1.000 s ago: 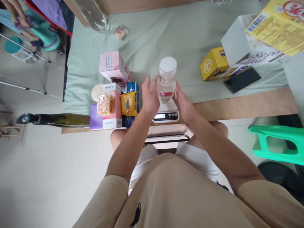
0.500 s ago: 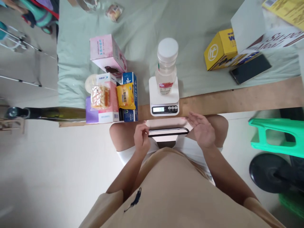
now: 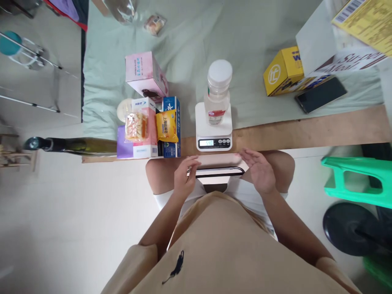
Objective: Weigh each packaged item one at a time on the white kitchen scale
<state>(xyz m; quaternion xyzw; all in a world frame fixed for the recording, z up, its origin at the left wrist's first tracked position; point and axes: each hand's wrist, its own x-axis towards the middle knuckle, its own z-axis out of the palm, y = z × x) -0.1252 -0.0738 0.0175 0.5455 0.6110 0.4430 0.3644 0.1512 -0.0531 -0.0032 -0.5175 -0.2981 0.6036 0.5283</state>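
Observation:
A clear plastic bottle [image 3: 217, 94] with a white cap and a red label stands upright on a small white kitchen scale [image 3: 213, 130], whose display is lit. The scale sits at the near edge of the wooden table [image 3: 306, 132]. My left hand [image 3: 183, 179] hovers over my lap, fingers loosely curled, holding nothing. My right hand [image 3: 259, 171] is spread flat, palm down, also holding nothing. Both hands flank a flat dark-edged device [image 3: 217, 173] lying on my knees, just below the scale.
Left of the scale stands a cluster of snack packs and boxes [image 3: 153, 130], with a pink box [image 3: 145, 75] behind. A yellow box [image 3: 283, 71] and a black phone [image 3: 320, 94] lie to the right. A green stool [image 3: 358, 181] stands on the floor at right.
Both hands let go of the bottle on the scale and drew back to my lap. The bottle stays upright on the scale and the display reading has changed.

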